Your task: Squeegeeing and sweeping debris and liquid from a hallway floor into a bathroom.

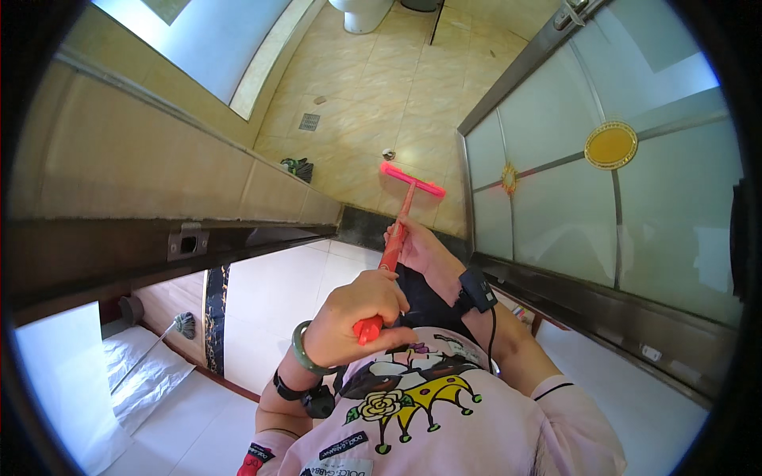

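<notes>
My left hand (363,315), with a green bangle on its wrist, is closed around the upper end of the red handle (391,254) of a long-handled floor brush. Farther down that handle, my right hand (419,247) grips it too. The brush's pink head (414,179) is at or just above the beige tiled floor (369,119), beyond the dark doorway threshold (364,229); contact cannot be made out. Close by the head lies a small round metallic fitting (389,154).
A frosted glass door (556,220) stands at the right, a tiled wall (143,154) at the left. Past the threshold are a dark bundle (300,169), a floor drain (309,122) and a toilet base (362,18). A mop (184,325) is at the lower left.
</notes>
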A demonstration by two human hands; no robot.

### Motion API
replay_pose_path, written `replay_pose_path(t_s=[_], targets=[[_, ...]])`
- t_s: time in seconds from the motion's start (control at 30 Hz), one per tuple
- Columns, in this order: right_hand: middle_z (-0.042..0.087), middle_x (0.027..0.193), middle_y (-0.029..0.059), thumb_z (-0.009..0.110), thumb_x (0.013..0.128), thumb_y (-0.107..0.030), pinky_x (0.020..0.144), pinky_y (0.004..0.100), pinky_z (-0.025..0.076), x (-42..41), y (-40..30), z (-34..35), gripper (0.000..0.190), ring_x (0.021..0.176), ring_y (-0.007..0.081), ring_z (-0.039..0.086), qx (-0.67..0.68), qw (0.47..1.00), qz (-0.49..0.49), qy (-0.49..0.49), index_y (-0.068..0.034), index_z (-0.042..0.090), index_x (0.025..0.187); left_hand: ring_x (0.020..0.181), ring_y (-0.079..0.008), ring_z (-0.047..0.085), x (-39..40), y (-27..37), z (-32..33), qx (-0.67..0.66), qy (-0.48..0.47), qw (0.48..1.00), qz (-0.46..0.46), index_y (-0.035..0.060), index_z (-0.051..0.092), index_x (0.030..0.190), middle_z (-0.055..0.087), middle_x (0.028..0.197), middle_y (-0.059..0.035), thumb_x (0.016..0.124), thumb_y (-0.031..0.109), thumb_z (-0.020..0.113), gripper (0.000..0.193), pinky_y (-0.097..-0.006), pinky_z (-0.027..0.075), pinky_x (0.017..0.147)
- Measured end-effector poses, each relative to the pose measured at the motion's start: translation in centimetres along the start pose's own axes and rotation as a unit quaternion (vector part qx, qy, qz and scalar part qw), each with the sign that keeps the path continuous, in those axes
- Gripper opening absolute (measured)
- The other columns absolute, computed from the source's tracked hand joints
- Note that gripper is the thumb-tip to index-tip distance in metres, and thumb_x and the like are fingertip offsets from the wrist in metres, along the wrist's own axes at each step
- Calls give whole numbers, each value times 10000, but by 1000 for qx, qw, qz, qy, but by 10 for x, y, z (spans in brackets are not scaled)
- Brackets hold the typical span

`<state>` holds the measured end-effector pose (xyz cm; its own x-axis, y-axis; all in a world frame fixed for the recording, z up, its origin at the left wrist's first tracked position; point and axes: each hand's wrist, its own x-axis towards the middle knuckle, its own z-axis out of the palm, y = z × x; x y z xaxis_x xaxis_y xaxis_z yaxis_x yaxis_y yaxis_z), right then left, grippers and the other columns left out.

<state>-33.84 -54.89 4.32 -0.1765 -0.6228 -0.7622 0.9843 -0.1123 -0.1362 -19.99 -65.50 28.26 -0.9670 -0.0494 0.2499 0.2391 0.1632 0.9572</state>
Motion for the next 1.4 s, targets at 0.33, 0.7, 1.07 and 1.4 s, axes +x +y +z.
replay_pose_path(t_s=[0.33, 0.7, 1.07, 1.4], targets=[[591, 817, 54, 517, 878, -278, 803, 376, 441, 10, -71, 9, 208, 861, 214, 560, 116, 984, 105, -86, -76, 547, 841, 642, -229, 532, 92, -40, -9, -16, -16, 999, -31, 83, 473, 673, 525, 682, -47, 683, 16, 716, 252, -402, 418, 824], [586, 860, 117, 516, 885, -287, 810, 430, 462, -7, -182, 41, 227, 878, 282, 563, 95, 980, 170, -36, -61, 497, 896, 628, -207, 462, 222, -31, 11, 28, 60, 988, -137, 47, 470, 702, 480, 675, -62, 737, 73, 687, 222, -285, 396, 615], [570, 921, 111, 500, 886, -288, 839, 412, 457, 14, -214, 73, 259, 897, 264, 566, 29, 982, 170, -76, -40, 490, 959, 606, -157, 477, 252, -38, -21, 15, 94, 982, -162, 38, 498, 705, 508, 677, -48, 767, 92, 667, 188, -260, 404, 595], [582, 926, 99, 507, 869, -258, 801, 365, 466, 94, -202, 143, 242, 858, 250, 565, -9, 979, 200, -29, -33, 496, 957, 687, -119, 479, 225, -53, -100, -30, 181, 966, -180, 40, 514, 745, 518, 728, -36, 815, 53, 604, 115, -245, 402, 663]])
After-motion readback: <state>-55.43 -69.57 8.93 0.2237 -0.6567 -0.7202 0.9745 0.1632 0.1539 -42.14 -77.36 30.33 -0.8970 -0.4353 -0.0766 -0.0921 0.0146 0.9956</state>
